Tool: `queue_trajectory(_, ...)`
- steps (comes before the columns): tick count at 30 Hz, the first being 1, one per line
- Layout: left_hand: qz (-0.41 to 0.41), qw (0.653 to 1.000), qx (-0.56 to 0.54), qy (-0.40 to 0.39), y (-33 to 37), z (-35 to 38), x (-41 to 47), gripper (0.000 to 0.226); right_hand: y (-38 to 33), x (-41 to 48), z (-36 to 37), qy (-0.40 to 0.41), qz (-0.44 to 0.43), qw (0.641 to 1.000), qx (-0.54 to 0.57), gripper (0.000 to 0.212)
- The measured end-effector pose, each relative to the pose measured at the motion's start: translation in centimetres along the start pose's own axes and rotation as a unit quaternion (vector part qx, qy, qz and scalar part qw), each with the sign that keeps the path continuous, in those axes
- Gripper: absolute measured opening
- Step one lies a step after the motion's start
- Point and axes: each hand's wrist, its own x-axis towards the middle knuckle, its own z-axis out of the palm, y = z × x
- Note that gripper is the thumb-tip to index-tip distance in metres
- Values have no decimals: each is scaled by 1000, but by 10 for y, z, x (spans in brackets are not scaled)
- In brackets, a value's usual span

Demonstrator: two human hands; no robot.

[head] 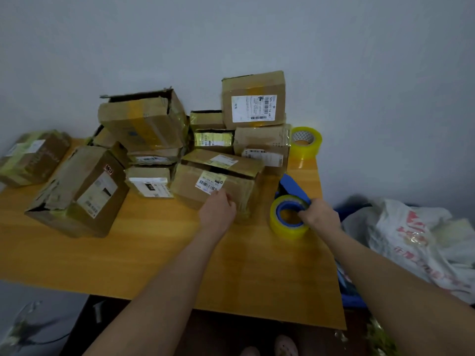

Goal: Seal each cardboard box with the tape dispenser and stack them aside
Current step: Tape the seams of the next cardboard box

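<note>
The person is reaching both arms over a wooden table (154,253). The left hand (217,210) is lying on the near top edge of a brown cardboard box (239,186) in the middle of the frame, just below its white sticker. Its fingers are bending down onto the box, but I cannot tell if they are holding it or only touching it.

The right hand (321,214) is holding the blue tape dispenser (289,185), a bit right of the middle. Its fingers are curling into the blue ring inside the yellow tape roll (280,224) on the dispenser. The dispenser is sitting on the table just beside the box, on its right.

More boxes (144,124) are piling up behind, from the left side to the middle of the frame, against a grey wall. One box with a big white label (253,98) is sitting on top of the pile. A spare roll of tape (305,142) is standing at the far right corner of the table. A white plastic bag (411,240) is lying at the right edge of the frame.
</note>
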Motion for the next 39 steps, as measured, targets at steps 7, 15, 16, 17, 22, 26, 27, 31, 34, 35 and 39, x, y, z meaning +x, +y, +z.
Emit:
queue_trajectory(7, 3, 1000, 12, 26, -3, -11, 20, 24, -21, 19, 8, -19, 3, 999, -33, 20)
queue_trajectory(15, -90, 993, 8, 79, -52, -34, 62, 52, -112, 11, 18, 27, -149, 988, 41, 66)
queue_trajectory(16, -117, 992, -3, 55, -59, -36, 67, 55, -123, 9, 26, -8, -137, 988, 65, 73)
queue_trajectory(17, -141, 989, -23, 28, -66, -36, 72, 56, -131, 7, 34, -36, -120, 988, 88, 81)
queue_trajectory(22, -124, 992, -28, -25, -82, -37, 75, 59, -137, 2, 53, -18, -90, 992, 92, 99)
queue_trajectory(26, -95, 995, 20, -39, -103, -42, 60, 58, -131, -5, 46, -44, -70, 994, 72, 93)
queue_trajectory(27, -92, 994, 23, -46, -110, -45, 57, 59, -129, -8, 42, -56, -70, 994, 65, 91)
queue_trajectory(31, -45, 991, 58, -113, -137, -53, 42, 81, -116, -27, 33, -96, -112, 989, -11, 76)
queue_trajectory(34, -1, 987, 75, -143, -153, -50, 26, 86, -106, -43, 35, -101, -127, 984, -71, 77)
queue_trajectory(35, 1, 988, 70, -140, -156, -49, 22, 86, -104, -48, 36, -91, -121, 985, -85, 78)
queue_trajectory(39, -33, 987, -93, -128, -145, -45, 20, 76, -103, -57, 39, -54, -94, 989, -98, 59)
